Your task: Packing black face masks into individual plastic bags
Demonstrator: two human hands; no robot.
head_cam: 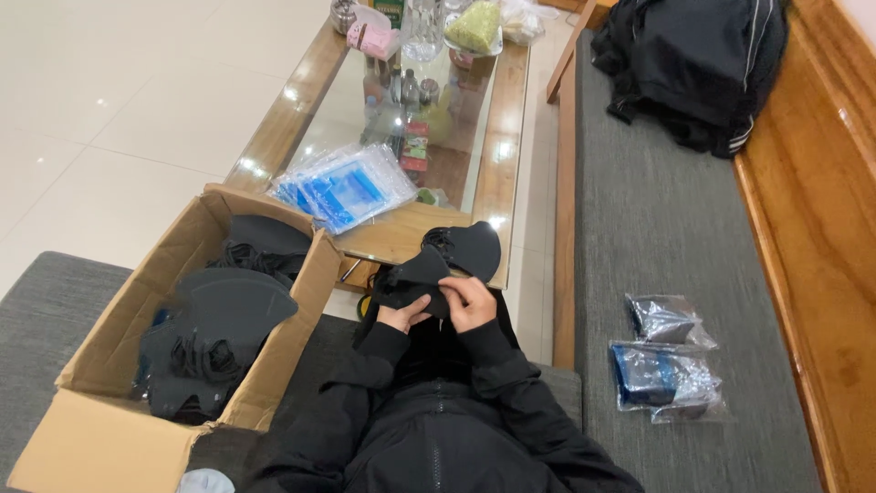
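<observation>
Both hands pinching black masks over the lap, near the table edge.

Left hand [401,315] and right hand [470,301] are close together, fingers curled and pinched on a small bunch of black masks [438,265] held just in front of the black jacket [438,429] — top mask fans out above the knuckles. To the left, an open cardboard box [109,383] on a grey cushion holds more black masks. On the right, bagged masks [666,370] lie on the grey bench seat [666,228]. Ahead — a glass-topped wooden table [497,164] with a stack of clear blue bags [347,187]; bottles and jars at its far end. A dark heap of clothing [693,64] sits on the far bench.
</observation>
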